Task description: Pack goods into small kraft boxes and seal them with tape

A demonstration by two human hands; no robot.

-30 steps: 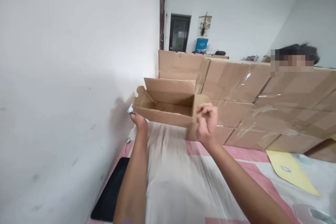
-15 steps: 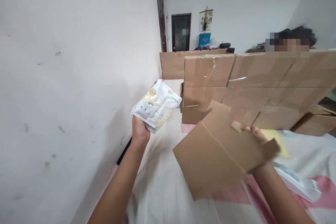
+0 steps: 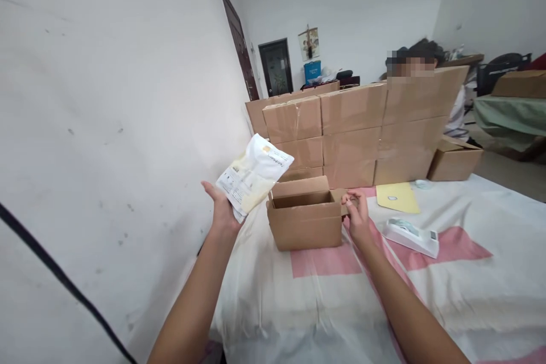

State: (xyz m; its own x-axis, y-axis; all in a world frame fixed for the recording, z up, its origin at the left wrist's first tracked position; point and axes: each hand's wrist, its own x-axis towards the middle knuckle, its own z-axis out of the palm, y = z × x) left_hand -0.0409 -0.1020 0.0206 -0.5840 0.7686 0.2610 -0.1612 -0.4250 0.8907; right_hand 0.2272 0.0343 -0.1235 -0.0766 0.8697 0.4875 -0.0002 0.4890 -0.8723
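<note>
My left hand (image 3: pixel 224 213) holds up a white printed plastic pouch (image 3: pixel 256 175) near the wall, its thumb spread outward and the fingers hidden beneath the pouch. An open cardboard box (image 3: pixel 306 227) stands upright on the cloth-covered surface, right of the pouch and lower down. Its rear flap is raised and its inside looks dark. My right hand (image 3: pixel 357 210) pinches the side flap (image 3: pixel 346 200) at the box's right end.
Behind the box rises a wall of taped cartons (image 3: pixel 354 136), with a person partly hidden behind it. A yellow sheet (image 3: pixel 397 198) and a white device (image 3: pixel 412 236) lie to the right on the white-and-pink cloth (image 3: pixel 328 307). The white wall (image 3: pixel 106 153) borders the left.
The box, tilted in the air in my right hand before, now stands upright on the cloth. My left hand still holds the pouch. The view has swung to the right.
</note>
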